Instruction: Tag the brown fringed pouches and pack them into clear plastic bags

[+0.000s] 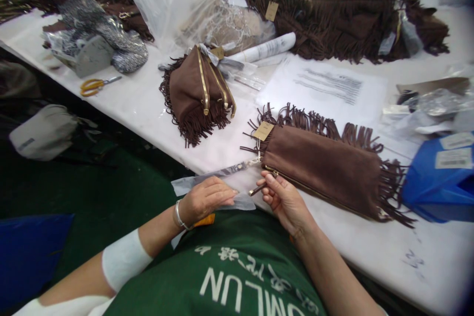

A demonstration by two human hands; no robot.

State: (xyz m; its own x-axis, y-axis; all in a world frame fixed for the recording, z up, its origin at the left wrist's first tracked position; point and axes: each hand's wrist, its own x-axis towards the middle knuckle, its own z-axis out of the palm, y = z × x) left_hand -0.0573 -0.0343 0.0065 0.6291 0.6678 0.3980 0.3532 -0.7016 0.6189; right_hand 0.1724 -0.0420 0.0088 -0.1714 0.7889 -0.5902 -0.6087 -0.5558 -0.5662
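Observation:
A brown fringed bag [322, 160] lies on the white table just ahead of me, its gold zipper along the near edge. My right hand [283, 200] pinches a dark zipper pull [258, 189] at the bag's left end. To the left, my left hand [211, 197] has its fingers stretched out, with a clear plastic strip [240, 202] under and beside the fingertips; the thumb is hidden. A tan hang tag [263, 131] rests on the bag's corner. Near it, a plastic-wrapped strap [218, 174] reaches left past the table edge.
Another fringed bag [188, 86] with gold zippers stands farther left. Yellow-handled scissors [92, 87] lie near the left table edge. Printed paper sheets [329, 84] are behind the near bag, and a blue plastic-like object [425, 182] sits at right. Several fringed bags [344, 19] are piled behind.

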